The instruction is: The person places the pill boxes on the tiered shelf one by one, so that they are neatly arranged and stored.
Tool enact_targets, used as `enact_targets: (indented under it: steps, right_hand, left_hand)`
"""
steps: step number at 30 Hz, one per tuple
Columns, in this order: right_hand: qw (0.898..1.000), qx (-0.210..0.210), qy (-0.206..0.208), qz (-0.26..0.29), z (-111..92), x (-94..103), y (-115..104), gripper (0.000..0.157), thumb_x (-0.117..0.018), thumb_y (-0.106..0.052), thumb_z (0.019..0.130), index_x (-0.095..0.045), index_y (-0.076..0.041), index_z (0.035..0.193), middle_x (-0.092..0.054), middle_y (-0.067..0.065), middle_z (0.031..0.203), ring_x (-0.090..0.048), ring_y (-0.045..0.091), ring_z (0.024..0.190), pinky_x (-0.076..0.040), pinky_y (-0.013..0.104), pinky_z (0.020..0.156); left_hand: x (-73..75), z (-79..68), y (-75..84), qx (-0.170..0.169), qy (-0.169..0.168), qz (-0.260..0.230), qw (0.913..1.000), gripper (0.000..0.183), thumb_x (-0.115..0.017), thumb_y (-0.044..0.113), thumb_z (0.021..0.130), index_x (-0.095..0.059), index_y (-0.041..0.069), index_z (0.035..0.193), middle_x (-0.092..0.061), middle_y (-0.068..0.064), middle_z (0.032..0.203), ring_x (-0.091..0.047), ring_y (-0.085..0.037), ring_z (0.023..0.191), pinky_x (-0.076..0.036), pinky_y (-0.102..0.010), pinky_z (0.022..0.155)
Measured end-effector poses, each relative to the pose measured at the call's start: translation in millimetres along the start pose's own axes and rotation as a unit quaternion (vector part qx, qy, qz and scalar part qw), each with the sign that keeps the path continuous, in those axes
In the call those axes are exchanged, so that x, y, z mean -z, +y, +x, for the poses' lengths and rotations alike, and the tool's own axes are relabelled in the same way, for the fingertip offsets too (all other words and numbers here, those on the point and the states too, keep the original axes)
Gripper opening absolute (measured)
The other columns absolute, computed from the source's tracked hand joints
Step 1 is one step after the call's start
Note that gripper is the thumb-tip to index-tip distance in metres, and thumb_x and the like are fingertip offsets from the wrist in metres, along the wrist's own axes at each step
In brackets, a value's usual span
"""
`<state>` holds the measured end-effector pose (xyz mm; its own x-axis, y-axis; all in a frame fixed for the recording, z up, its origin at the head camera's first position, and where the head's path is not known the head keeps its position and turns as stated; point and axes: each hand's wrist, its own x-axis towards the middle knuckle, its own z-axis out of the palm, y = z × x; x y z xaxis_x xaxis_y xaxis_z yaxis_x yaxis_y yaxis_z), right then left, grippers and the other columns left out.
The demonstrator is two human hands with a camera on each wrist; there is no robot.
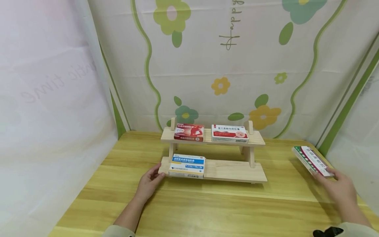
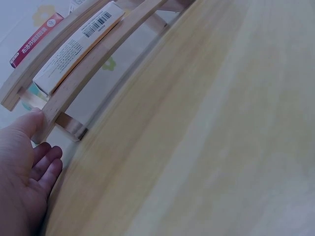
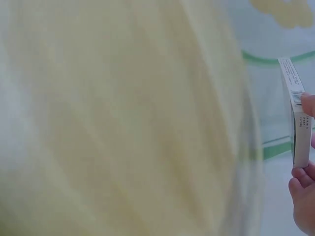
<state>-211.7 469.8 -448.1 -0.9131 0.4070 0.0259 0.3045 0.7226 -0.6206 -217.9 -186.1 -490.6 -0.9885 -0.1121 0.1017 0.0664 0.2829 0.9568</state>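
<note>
A two-tier wooden display stand (image 1: 237, 171) stands on the table. My left hand (image 1: 151, 182) grips the left end of its lower board; in the left wrist view the thumb (image 2: 32, 120) lies against the board and the other fingers curl below. To the right of the stand, my right hand (image 1: 340, 187) holds a white medicine box with green and red bands (image 1: 314, 161), tilted above the table. The right wrist view shows that medicine box (image 3: 301, 140) edge-on between thumb and fingers. On the lower board, near my left hand, lies a blue-and-white medicine box (image 1: 187, 166).
The upper board carries a red medicine box (image 1: 189, 131) at left and a white-and-red medicine box (image 1: 229, 133) at right. Short wooden pegs rise behind them. The wood-grain table (image 1: 225, 210) is enclosed by flower-printed cloth (image 1: 201, 59) at the back and cloth at both sides.
</note>
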Motion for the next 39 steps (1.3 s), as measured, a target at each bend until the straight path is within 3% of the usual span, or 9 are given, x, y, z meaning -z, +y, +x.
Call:
enact_targets:
  steps: [7,13,24,26,28,31,36,37,39]
  right_hand:
    - [0.998,0.059,0.033,-0.007,-6.7,14.1,-36.4,0.083,-0.056,-0.049,0.094,-0.031,0.011,0.146,-0.028,0.046,0.143,-0.033,0.063,0.122,-0.037,0.067,0.087]
    - [0.996,0.091,0.023,-0.003,-14.1,21.7,-65.6,0.084,-0.056,-0.050,0.095,-0.031,0.012,0.146,-0.022,0.044,0.148,-0.030,0.066,0.123,-0.031,0.074,0.092]
    - [0.988,0.154,0.006,0.017,-29.7,29.0,-113.6,0.078,-0.060,-0.046,0.095,-0.034,0.007,0.147,-0.021,0.040,0.151,-0.029,0.062,0.130,-0.029,0.072,0.099]
    - [0.986,0.164,0.009,0.019,-33.9,29.1,-121.6,0.077,-0.061,-0.045,0.094,-0.036,0.005,0.147,-0.024,0.038,0.152,-0.030,0.059,0.130,-0.033,0.057,0.112]
    - [0.984,0.176,0.009,0.025,-38.1,29.0,-129.1,0.075,-0.062,-0.045,0.094,-0.038,0.003,0.147,-0.024,0.036,0.153,-0.031,0.058,0.131,-0.033,0.029,0.115]
    - [0.981,0.192,0.006,0.034,-44.2,28.2,-139.9,0.073,-0.064,-0.044,0.093,-0.041,0.001,0.146,-0.026,0.033,0.153,-0.032,0.056,0.132,-0.022,-0.002,0.092]
    - [0.978,0.206,-0.007,0.042,-52.8,25.9,-157.4,0.072,-0.066,-0.043,0.092,-0.043,-0.002,0.145,-0.026,0.027,0.155,-0.033,0.056,0.133,-0.026,-0.004,0.082]
    - [0.977,0.208,-0.011,0.041,-54.5,25.4,-160.6,0.072,-0.066,-0.043,0.092,-0.043,-0.002,0.145,-0.026,0.026,0.156,-0.033,0.055,0.133,-0.027,-0.003,0.083]
    - [0.976,0.214,-0.022,0.045,-58.1,24.1,-167.0,0.072,-0.067,-0.043,0.092,-0.042,-0.002,0.146,-0.025,0.025,0.157,-0.032,0.056,0.134,-0.038,0.010,0.099]
  left_hand:
    - [0.3,4.0,3.0,0.004,-0.003,-0.003,1.0000,0.051,-0.069,0.021,0.093,-0.054,0.010,0.140,-0.062,-0.014,0.132,-0.060,-0.022,0.111,-0.048,-0.013,0.086]
    - [0.2,3.7,5.6,0.006,-0.004,0.000,1.0000,0.052,-0.069,0.023,0.092,-0.054,0.011,0.140,-0.061,-0.013,0.132,-0.059,-0.022,0.112,-0.047,-0.013,0.087]
    - [0.2,0.4,5.0,-0.005,-0.003,0.005,1.0000,0.052,-0.069,0.021,0.093,-0.053,0.006,0.140,-0.062,-0.017,0.129,-0.060,-0.020,0.108,-0.049,-0.014,0.085]
    - [0.3,0.3,4.5,-0.005,-0.005,0.005,1.0000,0.052,-0.069,0.022,0.093,-0.053,0.006,0.140,-0.062,-0.018,0.130,-0.060,-0.021,0.109,-0.048,-0.014,0.085]
    - [0.5,-0.2,4.6,-0.001,-0.005,0.005,1.0000,0.052,-0.069,0.022,0.093,-0.053,0.007,0.140,-0.062,-0.017,0.129,-0.060,-0.020,0.109,-0.048,-0.014,0.085]
    - [0.5,-0.5,4.2,0.002,-0.002,0.006,1.0000,0.052,-0.069,0.022,0.092,-0.054,0.008,0.140,-0.063,-0.015,0.128,-0.060,-0.018,0.108,-0.049,-0.014,0.085]
    - [0.0,-0.7,3.0,-0.003,-0.002,0.006,1.0000,0.052,-0.069,0.020,0.092,-0.053,0.007,0.140,-0.063,-0.017,0.129,-0.061,-0.019,0.108,-0.049,-0.014,0.085]
    - [0.0,-0.7,2.9,-0.002,-0.002,0.004,1.0000,0.052,-0.069,0.020,0.092,-0.053,0.007,0.140,-0.063,-0.017,0.129,-0.060,-0.020,0.108,-0.049,-0.014,0.085]
    - [0.2,-1.0,3.2,0.001,-0.004,0.001,1.0000,0.051,-0.069,0.020,0.093,-0.053,0.007,0.140,-0.063,-0.016,0.129,-0.060,-0.019,0.108,-0.049,-0.013,0.085]
